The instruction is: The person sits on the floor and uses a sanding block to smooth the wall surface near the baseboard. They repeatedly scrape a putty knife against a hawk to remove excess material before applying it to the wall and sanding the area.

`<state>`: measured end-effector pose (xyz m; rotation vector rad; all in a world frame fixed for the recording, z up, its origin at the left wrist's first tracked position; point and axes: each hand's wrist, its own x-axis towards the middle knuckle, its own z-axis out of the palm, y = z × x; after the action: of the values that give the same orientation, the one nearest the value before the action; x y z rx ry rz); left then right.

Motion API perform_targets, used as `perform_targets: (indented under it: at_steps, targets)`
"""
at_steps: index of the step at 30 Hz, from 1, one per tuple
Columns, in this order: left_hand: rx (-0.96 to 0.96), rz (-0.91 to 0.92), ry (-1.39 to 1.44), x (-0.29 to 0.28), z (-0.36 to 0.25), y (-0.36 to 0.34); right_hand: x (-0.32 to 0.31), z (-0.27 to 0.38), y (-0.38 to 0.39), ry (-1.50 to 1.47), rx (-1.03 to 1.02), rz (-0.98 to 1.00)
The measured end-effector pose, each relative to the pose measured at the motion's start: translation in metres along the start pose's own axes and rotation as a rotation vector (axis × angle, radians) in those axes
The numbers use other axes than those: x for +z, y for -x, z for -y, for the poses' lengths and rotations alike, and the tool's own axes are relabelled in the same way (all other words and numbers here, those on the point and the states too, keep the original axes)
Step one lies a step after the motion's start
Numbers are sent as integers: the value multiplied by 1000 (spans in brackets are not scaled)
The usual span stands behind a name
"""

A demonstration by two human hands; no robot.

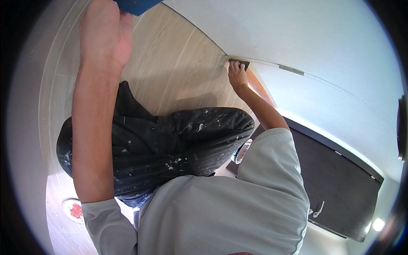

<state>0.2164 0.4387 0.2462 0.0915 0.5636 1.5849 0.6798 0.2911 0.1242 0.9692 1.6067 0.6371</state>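
My left hand (105, 36) is at the upper left, its fingers curled and partly cut off by the picture's top edge. A flat blue object (140, 6) juts out from it; its kind cannot be made out. Farther off to the right, my right hand (237, 75) has its fingers bent over a small dark rectangular block (245, 64). That block sits at the lower edge of the white wall (297, 34), where it meets the wood-look floor (170, 55). An orange-brown strip (258, 87) shows beside my right wrist.
My legs in paint-spotted black trousers (170, 140) are folded on the floor between my arms. A white round container with red stuff (73, 211) stands at lower left, another round container (243, 152) by my right knee. A dark door (340, 178) is at right.
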Motion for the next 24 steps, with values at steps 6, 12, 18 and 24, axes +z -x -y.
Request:
perform_targets:
  at_steps: [6, 12, 18, 24]
  targets:
    - [-51, 140, 59, -12, -2, -3, 5, 5, -2, -26, -10, 8]
    - [-17, 12, -18, -2, -1, -2, -4, 4, -11, -86, -21, 94]
    - [32, 35, -18, -5, 2, -6, -22, 2, -6, -114, -42, 104]
    - [-41, 37, -22, -7, -2, -5, -14, -3, 8, -57, -25, 30]
